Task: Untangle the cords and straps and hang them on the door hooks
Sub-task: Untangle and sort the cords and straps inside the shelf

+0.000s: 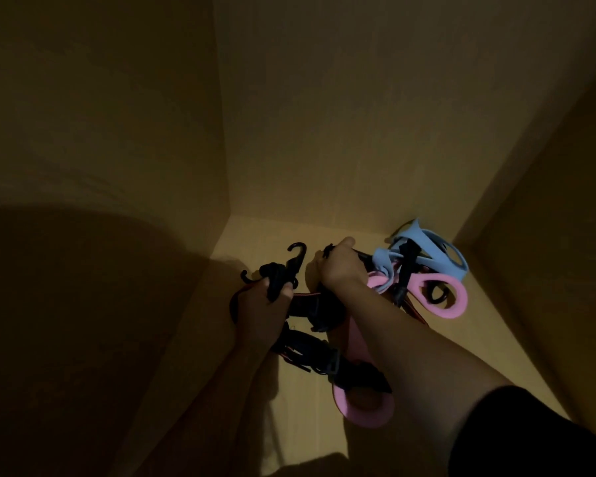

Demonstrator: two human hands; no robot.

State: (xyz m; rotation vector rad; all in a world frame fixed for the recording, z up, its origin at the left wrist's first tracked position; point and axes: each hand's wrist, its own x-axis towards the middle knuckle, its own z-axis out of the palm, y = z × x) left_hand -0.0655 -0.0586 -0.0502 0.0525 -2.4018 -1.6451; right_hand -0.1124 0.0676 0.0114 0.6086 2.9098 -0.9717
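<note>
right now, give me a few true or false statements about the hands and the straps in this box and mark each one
1. The left hand grips a bundle of black hooks. True.
2. The right hand is empty, its fingers straight. False: its fingers are curled round a black cord in the tangle.
3. The blue strap lies near the far right corner of the box. True.
4. The pink band already hangs on a door hook. False: it lies on the box floor, caught up with the other straps, and no door hook is in view.

Straps [458, 306] lie in the box [358, 132] — hooks [301, 258] at left.
</note>
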